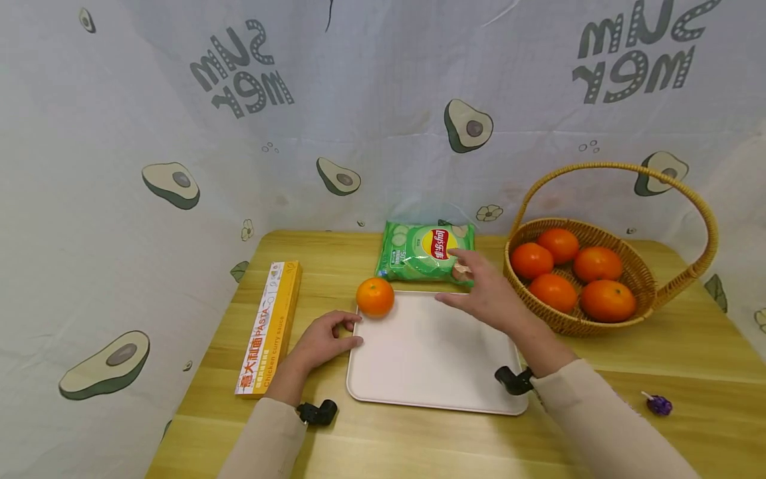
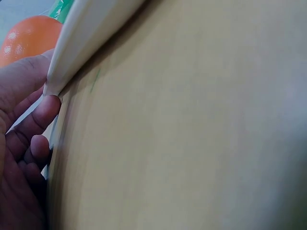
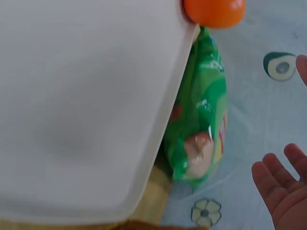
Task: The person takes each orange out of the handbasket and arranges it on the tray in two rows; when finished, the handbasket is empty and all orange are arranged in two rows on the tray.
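A white rectangular tray (image 1: 431, 359) lies on the table, with an orange (image 1: 375, 297) at its back left corner. My left hand (image 1: 320, 340) is at the tray's left edge; in the left wrist view the thumb (image 2: 31, 72) and a bent finger (image 2: 44, 112) pinch the rim. My right hand (image 1: 491, 293), fingers spread and holding nothing, hovers over the tray's back right part. Just beyond its fingertips lies a green bag of potato chips (image 1: 419, 256), also seen in the right wrist view beside the tray's far edge.
A wicker basket (image 1: 577, 327) with a tall handle holds several oranges (image 1: 607, 301) at the right. A yellow and white pasta box (image 1: 269, 329) lies at the left. One small purple item (image 1: 659, 404) is near the right sleeve. Behind the table hangs a printed curtain (image 1: 383, 86).
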`<act>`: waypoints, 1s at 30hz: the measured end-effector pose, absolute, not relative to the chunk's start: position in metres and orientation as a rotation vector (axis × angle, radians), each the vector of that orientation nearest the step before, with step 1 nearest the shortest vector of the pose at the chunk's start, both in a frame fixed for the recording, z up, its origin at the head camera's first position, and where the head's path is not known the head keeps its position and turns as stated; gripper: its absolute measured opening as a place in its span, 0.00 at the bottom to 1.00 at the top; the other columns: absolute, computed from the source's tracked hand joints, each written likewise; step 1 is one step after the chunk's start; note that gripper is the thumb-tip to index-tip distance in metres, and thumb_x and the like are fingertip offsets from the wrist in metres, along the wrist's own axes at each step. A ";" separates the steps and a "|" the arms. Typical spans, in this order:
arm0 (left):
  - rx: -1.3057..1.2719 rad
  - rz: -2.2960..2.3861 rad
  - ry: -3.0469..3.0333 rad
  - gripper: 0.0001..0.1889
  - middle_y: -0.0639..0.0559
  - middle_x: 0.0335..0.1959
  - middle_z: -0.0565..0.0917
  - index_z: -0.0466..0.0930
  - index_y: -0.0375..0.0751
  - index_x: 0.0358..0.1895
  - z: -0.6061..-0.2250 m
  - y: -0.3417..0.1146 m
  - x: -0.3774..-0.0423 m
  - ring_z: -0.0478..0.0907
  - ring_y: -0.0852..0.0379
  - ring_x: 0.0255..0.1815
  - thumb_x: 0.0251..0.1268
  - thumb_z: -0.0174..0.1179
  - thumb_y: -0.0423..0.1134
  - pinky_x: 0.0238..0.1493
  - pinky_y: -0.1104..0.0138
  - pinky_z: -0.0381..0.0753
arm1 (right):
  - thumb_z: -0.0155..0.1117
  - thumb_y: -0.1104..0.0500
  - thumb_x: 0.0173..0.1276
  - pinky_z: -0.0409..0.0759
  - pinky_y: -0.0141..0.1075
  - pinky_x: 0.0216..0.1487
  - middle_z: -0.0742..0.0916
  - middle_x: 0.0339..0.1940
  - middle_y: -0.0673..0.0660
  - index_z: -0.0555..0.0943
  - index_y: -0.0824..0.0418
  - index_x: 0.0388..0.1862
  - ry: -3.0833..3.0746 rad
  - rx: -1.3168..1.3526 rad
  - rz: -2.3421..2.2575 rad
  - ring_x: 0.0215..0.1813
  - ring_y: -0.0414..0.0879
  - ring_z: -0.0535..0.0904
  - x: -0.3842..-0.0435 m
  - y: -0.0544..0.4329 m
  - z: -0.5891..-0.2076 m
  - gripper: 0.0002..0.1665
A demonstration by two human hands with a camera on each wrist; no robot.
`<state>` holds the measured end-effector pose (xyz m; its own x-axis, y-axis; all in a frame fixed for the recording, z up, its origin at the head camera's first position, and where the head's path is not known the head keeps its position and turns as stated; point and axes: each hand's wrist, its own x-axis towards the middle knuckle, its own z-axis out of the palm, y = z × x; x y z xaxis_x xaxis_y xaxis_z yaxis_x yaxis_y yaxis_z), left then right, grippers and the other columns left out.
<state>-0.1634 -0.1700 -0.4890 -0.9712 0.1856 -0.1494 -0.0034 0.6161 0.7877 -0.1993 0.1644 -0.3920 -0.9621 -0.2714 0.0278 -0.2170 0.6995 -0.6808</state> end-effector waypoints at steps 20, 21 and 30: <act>0.185 1.278 2.618 0.18 0.57 0.42 0.81 0.86 0.52 0.53 -0.486 -0.171 -0.163 0.69 0.57 0.35 0.60 0.74 0.44 0.38 0.67 0.68 | 0.79 0.45 0.59 0.70 0.66 0.61 0.78 0.64 0.74 0.73 0.69 0.68 3.011 -0.495 -0.563 0.64 0.71 0.72 -0.206 0.338 -0.376 0.46; 0.187 1.277 2.619 0.18 0.56 0.42 0.82 0.86 0.52 0.53 -0.486 -0.171 -0.163 0.69 0.57 0.35 0.60 0.74 0.44 0.38 0.68 0.68 | 0.80 0.45 0.59 0.71 0.66 0.60 0.78 0.64 0.74 0.73 0.69 0.68 3.006 -0.495 -0.557 0.63 0.70 0.73 -0.207 0.340 -0.376 0.47; 0.162 1.261 2.616 0.17 0.57 0.43 0.81 0.86 0.54 0.54 -0.483 -0.169 -0.162 0.69 0.57 0.36 0.61 0.73 0.44 0.39 0.68 0.68 | 0.81 0.46 0.56 0.74 0.64 0.58 0.80 0.61 0.74 0.74 0.69 0.66 2.997 -0.538 -0.519 0.59 0.68 0.76 -0.211 0.345 -0.379 0.46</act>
<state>-0.1623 -0.1694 -0.4832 -0.9669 0.1990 -0.1598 -0.0010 0.6231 0.7821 -0.2112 0.3453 -0.3790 -0.9380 -0.3467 0.0074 -0.3289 0.8828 -0.3353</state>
